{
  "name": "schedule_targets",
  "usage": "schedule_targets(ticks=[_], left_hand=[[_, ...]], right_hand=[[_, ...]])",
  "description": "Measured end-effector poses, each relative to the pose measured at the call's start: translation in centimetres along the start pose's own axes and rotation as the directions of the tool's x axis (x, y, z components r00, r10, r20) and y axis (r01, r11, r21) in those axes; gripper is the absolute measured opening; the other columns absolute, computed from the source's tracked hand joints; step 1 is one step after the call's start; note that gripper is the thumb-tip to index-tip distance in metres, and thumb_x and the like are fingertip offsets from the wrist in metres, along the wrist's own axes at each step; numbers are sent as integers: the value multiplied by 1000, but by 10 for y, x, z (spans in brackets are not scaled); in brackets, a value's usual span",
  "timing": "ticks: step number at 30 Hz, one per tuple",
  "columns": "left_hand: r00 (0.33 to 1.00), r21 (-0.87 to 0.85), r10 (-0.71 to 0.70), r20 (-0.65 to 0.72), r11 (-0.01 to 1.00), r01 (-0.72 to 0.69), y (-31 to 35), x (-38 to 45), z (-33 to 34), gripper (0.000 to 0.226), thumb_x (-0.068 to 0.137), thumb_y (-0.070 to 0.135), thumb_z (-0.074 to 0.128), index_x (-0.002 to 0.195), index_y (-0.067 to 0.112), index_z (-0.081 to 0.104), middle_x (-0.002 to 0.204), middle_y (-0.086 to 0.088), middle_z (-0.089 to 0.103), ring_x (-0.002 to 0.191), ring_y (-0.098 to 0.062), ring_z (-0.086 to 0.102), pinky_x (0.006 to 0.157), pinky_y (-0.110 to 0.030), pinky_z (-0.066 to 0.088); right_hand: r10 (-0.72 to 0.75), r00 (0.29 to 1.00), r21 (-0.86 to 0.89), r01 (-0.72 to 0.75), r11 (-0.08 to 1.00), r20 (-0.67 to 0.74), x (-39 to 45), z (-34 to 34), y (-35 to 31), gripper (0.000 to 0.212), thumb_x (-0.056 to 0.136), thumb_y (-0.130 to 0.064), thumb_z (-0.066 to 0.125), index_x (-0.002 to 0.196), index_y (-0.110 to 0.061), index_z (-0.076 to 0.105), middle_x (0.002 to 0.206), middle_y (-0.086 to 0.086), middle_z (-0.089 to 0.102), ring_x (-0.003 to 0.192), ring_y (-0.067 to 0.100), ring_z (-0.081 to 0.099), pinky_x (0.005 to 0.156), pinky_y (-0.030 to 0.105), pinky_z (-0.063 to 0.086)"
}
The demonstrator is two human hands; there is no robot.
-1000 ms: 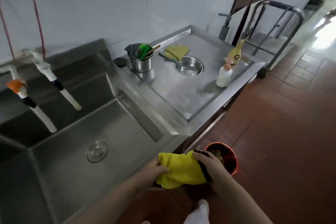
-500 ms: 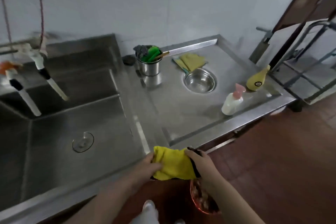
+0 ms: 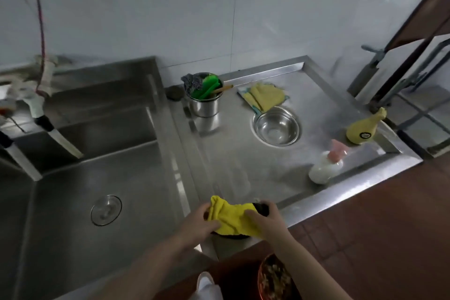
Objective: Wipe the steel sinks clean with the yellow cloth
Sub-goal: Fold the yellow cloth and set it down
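Yellow cloth [image 3: 231, 218] sits bunched between both hands at the front edge of the steel counter, just right of the divider that separates the near sink basin [image 3: 73, 214] from the drainboard [image 3: 243, 153]. The left hand [image 3: 198, 221] pinches its left end with curled fingers, and the right hand [image 3: 264, 219] curls over its right end, where a dark edge of something shows under the fingers; I cannot tell what that is. The cloth's long axis runs left to right, roughly along the counter's front edge. From the cloth, the near basin lies directly to the left and slightly below, so the left hand is the nearer one to carry it in, in my judgement. A drain cover [image 3: 106, 210] sits in that basin's floor, left of the cloth. Counting: two basins are visible, the near one and a far basin [image 3: 97, 126] behind it; two taps hang over them at the left. On the drainboard, beyond the cloth: one steel cup [image 3: 204, 105] of utensils, one pair of yellow gloves [image 3: 266, 95], one steel bowl [image 3: 276, 126], one white pump bottle [image 3: 325, 169] and one yellow bottle [image 3: 365, 126]. A reddish bucket [image 3: 272, 277] stands on the floor below the cloth.
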State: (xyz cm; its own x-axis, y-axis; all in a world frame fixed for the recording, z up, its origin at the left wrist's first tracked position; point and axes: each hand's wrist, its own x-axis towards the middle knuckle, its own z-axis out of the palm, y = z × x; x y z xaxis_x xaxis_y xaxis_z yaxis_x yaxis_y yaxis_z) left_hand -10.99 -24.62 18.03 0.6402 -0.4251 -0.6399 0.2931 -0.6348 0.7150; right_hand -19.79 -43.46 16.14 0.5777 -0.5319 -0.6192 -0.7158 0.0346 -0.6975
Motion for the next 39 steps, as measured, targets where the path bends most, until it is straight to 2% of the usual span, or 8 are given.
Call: schedule_targets(ticks=[3, 8, 13, 19, 26, 30, 33, 39], left_hand=[[999, -106, -41, 21, 993, 43, 4, 13, 3, 43, 91, 23, 71, 129, 17, 53, 107, 2, 64, 91, -9, 65, 70, -23, 58], [993, -257, -113, 31, 959, 117, 10, 30, 9, 33, 94, 17, 66, 124, 15, 52, 112, -2, 62, 91, -7, 63, 60, -16, 53], [987, -327, -161, 19, 932, 159, 13, 49, 19, 34, 89, 9, 71, 120, 9, 57, 104, -5, 64, 85, -11, 65, 61, -18, 55], [978, -382, -188, -94, 914, 139, 15, 72, 31, 58, 64, 41, 87, 113, 15, 68, 108, -13, 73, 89, -25, 71, 84, -45, 57], [970, -331, -230, -79, 924, 192, 37, 73, 38, 64, 64, 21, 68, 126, 25, 55, 98, -5, 66, 79, -15, 64, 59, -22, 51], [953, -97, -266, -143, 962, 254, 24, 75, 39, 77, 58, 27, 54, 135, 29, 53, 110, -5, 68, 95, -21, 66, 74, -29, 55], [964, 111, -216, -152, 966, 234, 21, 66, 40, 76, 68, 37, 59, 142, 27, 41, 127, -2, 61, 106, -21, 63, 90, -33, 53], [990, 620, -122, -78, 771, 143, 17, 52, 41, 72, 90, 24, 55, 151, 22, 16, 125, -10, 56, 99, -25, 59, 82, -36, 52]], right_hand=[[53, 999, 48, -53, 997, 13, 16, 0, -2, 59, 76, -43, 79, 124, -20, 53, 116, 4, 59, 103, 21, 59, 90, 41, 54], [89, 988, 290, -122, 949, 126, 32, -9, -9, 45, 86, -43, 71, 120, -16, 57, 116, 7, 59, 99, 23, 62, 71, 40, 60], [7, 971, 374, -99, 922, 241, 54, -23, -17, 34, 87, -15, 74, 115, -8, 57, 103, 11, 67, 87, 21, 67, 62, 29, 57], [5, 967, 199, -57, 978, 255, 88, -32, -21, 20, 85, 9, 66, 97, -7, 67, 87, 18, 70, 82, 33, 66, 83, 50, 53], [23, 969, 236, -84, 968, 247, 102, -34, -30, 26, 89, 12, 59, 73, -8, 64, 67, 8, 62, 60, 15, 57, 51, 17, 48], [0, 971, 104, -25, 994, 239, 102, -38, -31, 23, 91, -13, 68, 69, -9, 63, 63, 8, 57, 49, 9, 56, 49, 20, 46], [-79, 969, -256, 140, 957, 234, 105, -43, -22, 41, 86, -47, 70, 67, -15, 52, 58, 2, 51, 55, 16, 54, 54, 30, 43], [-208, 817, -687, 568, 453, 538, 99, -58, -8, 21, 90, -35, 58, 76, -27, 44, 94, -1, 46, 93, 19, 53, 76, 26, 40]])
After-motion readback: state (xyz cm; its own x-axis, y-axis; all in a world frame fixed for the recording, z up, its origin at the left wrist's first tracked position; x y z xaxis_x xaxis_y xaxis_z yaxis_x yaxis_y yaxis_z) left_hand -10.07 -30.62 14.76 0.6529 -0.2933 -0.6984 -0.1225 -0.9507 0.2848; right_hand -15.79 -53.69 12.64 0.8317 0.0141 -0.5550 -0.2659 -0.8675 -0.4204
